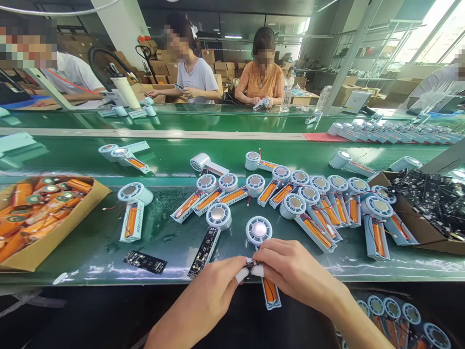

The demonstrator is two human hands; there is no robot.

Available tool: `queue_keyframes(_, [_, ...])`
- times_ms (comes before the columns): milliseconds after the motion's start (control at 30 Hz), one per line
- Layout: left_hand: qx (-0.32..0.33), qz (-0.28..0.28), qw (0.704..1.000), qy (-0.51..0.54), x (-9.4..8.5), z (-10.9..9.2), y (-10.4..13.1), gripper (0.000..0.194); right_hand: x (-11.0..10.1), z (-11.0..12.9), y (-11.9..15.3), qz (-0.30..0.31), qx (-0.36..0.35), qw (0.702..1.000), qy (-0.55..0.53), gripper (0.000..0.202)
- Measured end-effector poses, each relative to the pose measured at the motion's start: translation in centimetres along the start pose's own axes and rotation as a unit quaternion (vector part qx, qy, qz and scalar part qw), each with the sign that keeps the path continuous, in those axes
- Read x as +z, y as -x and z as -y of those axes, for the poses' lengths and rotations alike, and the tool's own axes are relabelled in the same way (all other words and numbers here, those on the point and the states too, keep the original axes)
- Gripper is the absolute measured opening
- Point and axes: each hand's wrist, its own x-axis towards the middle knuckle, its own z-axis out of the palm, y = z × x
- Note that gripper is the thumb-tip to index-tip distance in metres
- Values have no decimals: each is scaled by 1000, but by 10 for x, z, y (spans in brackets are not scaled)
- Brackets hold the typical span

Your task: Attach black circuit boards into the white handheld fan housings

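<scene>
In the head view, the only one, both hands work over a fan (259, 230) at the near edge of the bench (100, 261). The left hand (218, 278) and the right hand (286, 266) have their fingers curled in, with white covers on some tips, pinching a small dark part (250, 264) between them; it looks like a circuit board, though the fingers hide most of it. The fan lies under them, its handle reaching past the edge, an orange battery (270, 290) bare in the lower end.

This fan seems partway done: battery in, no board seated that can be seen. Just left, another fan (218, 215) has a black board (204, 252) along its handle, so it looks further on. A loose board (145, 261) lies beside it.

Much appears left: the cluster of fans (308, 194) to the right mostly shows bare batteries. A carton of batteries (69, 232) stands at left, and a carton (432, 245) heaped with black boards (432, 198) at right.
</scene>
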Motion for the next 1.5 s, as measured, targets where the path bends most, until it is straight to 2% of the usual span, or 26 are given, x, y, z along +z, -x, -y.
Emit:
queue_keyframes(67, [-22, -25, 999, -1, 5, 3, 1, 30, 0, 4, 12, -71, 95, 990, -74, 18])
queue_keyframes(133, [-55, -55, 997, -6, 9, 5, 2, 31, 2, 7, 28, -161, 221, 950, -148, 23])
queue_keyframes(167, [-72, -70, 995, -7, 12, 6, 3, 33, 5, 8, 36, -186, 284, 924, -176, 27])
queue_keyframes(233, [-101, -92, 991, -4, 16, 7, 4, 38, 11, 10, 47, -179, 382, 882, -209, 36])
queue_keyframes(333, [-126, -104, 986, 17, 21, 9, 6, 41, 22, 9, 49, -130, 448, 859, -210, 35])
queue_keyframes(433, [-132, -119, 983, 34, 24, 11, 8, 40, 29, 7, 38, -158, 437, 855, -232, 32])
queue_keyframes(533, [-137, -113, 983, 41, 24, 10, 9, 40, 34, 5, 26, -245, 396, 850, -247, 26])
queue_keyframes(667, [-137, -105, 982, 82, 26, 8, 8, 40, 41, 7, 15, -366, 310, 870, -113, 13])
queue_keyframes(733, [-143, -106, 978, 108, 27, 7, 8, 39, 45, 10, 10, -405, 233, 883, -40, 12])
queue_keyframes(800, [-153, -107, 973, 137, 30, 7, 8, 37, 49, 15, 4, -425, 179, 887, -33, 15])
queue_keyframes(900, [-174, -126, 958, 188, 32, 6, 9, 31, 51, 26, -3, -399, 191, 887, -135, 22])
queue_keyframes(1000, [-175, -147, 947, 228, 35, 3, 10, 21, 46, 32, -7, -312, 203, 907, -199, 12])
queue_keyframes(1100, [-155, -127, 951, 235, 37, 1, 11, 13, 42, 32, -7, -270, 172, 934, -159, 14])
queue_keyframes(1233, [-146, -130, 956, 217, 38, 0, 12, 18, 44, 29, -4, -235, 146, 955, -109, 14])
queue_keyframes(1500, [-162, -122, 944, 259, 32, -6, 3, 32, 40, 29, 0, -204, 145, 960, -128, 12])
